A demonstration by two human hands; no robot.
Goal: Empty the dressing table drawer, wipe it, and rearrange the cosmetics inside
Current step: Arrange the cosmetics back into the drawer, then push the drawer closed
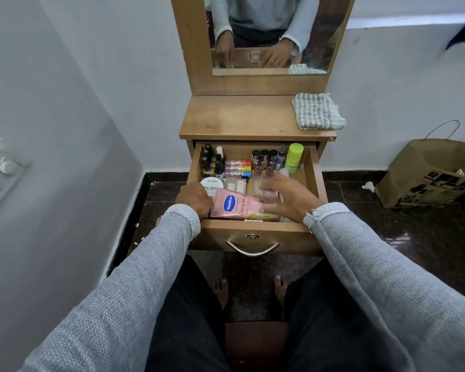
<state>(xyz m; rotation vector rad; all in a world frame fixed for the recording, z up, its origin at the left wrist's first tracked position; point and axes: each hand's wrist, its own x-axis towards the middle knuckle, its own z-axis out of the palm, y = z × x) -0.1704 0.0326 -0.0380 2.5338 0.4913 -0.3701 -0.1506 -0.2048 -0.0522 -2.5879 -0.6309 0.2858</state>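
Both hands are working in the drawer [312,167]: left hand [195,198] is gripping the pink tube's [235,206] end, seemingly to seat it; right hand [287,197] is hovering, fingers relaxed, steadying bottles [265,157].

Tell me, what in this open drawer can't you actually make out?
Head view:
- Pink Vaseline tube: left end hidden by left hand.
- Clear glass bottles: blurred, partly behind right hand.
- Small dark-capped bottles: labels too small.
- Drawer floor: covered by the cosmetics.
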